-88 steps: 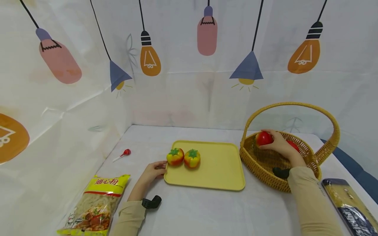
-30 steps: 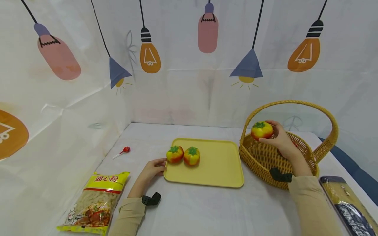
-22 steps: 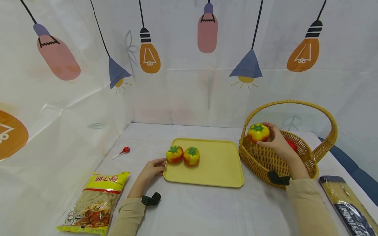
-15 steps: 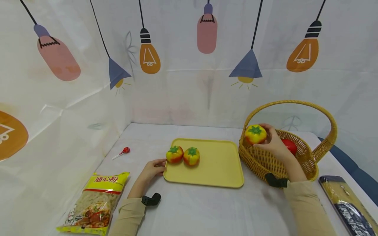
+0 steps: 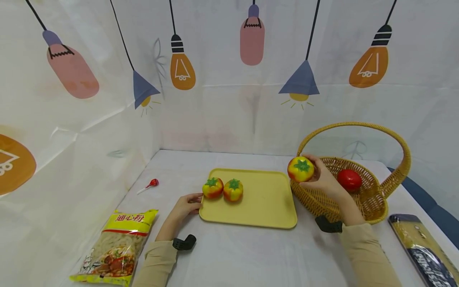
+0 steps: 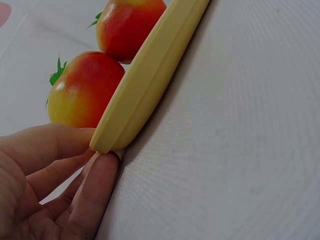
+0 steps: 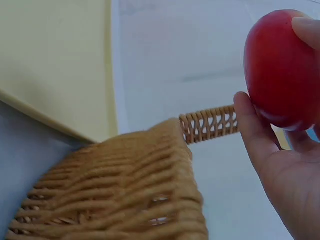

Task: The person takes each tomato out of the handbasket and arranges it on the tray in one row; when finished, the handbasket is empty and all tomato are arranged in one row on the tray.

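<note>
A yellow-and-red tomato (image 5: 300, 169) with a green leafy top is gripped in my right hand (image 5: 322, 178), raised over the left rim of the wicker basket (image 5: 311, 199). The right wrist view shows its red underside between thumb and fingers. Inside the basket lies another red tomato (image 5: 349, 180). Two more tomatoes, a left one (image 5: 213, 187) and a right one (image 5: 233, 190), sit side by side on the left part of the yellow tray (image 5: 267, 199). My left hand (image 5: 186, 207) pinches the tray's left edge; the left wrist view shows a finger and thumb (image 6: 95, 195) at its corner.
A bag of pasta (image 5: 116, 247) lies at the front left, with a red lollipop (image 5: 153, 183) behind it. At the right edge rests a gold-and-dark packet (image 5: 423, 247). The basket's tall handle (image 5: 353, 124) arches above it.
My right hand has lifted the tomato from inside the basket, turned its green top into view and carried it left to the basket's rim. The left hand and tray stay put.
</note>
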A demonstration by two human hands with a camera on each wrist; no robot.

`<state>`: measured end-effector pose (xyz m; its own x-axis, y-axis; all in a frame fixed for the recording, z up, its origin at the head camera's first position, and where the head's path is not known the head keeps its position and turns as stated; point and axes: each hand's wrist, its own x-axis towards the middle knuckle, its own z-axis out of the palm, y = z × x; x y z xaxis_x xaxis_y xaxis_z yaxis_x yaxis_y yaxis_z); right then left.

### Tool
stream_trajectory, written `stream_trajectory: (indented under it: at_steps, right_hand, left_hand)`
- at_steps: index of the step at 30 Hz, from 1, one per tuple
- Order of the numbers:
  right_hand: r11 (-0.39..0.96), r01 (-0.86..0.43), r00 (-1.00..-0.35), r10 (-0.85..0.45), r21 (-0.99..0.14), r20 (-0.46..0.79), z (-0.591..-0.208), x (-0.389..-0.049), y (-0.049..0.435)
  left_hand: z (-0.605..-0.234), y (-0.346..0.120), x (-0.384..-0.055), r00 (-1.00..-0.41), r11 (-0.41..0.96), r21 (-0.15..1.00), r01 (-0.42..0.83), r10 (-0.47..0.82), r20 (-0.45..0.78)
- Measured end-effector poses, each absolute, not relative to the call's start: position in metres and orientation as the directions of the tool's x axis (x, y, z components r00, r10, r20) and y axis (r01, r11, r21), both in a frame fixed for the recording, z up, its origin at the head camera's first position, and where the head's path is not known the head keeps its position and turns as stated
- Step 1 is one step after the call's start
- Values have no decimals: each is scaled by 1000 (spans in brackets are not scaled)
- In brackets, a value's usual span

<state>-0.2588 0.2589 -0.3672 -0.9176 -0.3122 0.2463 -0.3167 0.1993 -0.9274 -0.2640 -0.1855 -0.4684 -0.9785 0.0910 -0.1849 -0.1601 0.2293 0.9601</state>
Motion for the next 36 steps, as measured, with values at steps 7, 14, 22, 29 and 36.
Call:
stream_trajectory:
  at_steps: [7,14,22,29,36]
  right_hand:
    - [197,-306,-912,-341,-931,228,-370,-260,247]
    - [195,-347,-886,-390,-917,252,-377,-264,237]
    - [155,-307,-877,-430,-939,216,-387,-269,221]
    - [174,-327,-869,-440,-929,224,-397,-272,209]
    - [203,-289,-881,-440,-936,177,-408,-279,200]
  left_hand:
    - [-469,-185,-264,-979,232,959,-162,86,-186]
    - [-468,-185,-264,-979,233,957,-172,70,-193]
    - [-469,-185,-263,-979,232,958,-166,80,-189]
    - [-468,-185,-262,-979,239,958,-161,84,-186]
    - [-470,-185,-266,-979,249,954,-169,65,-191]
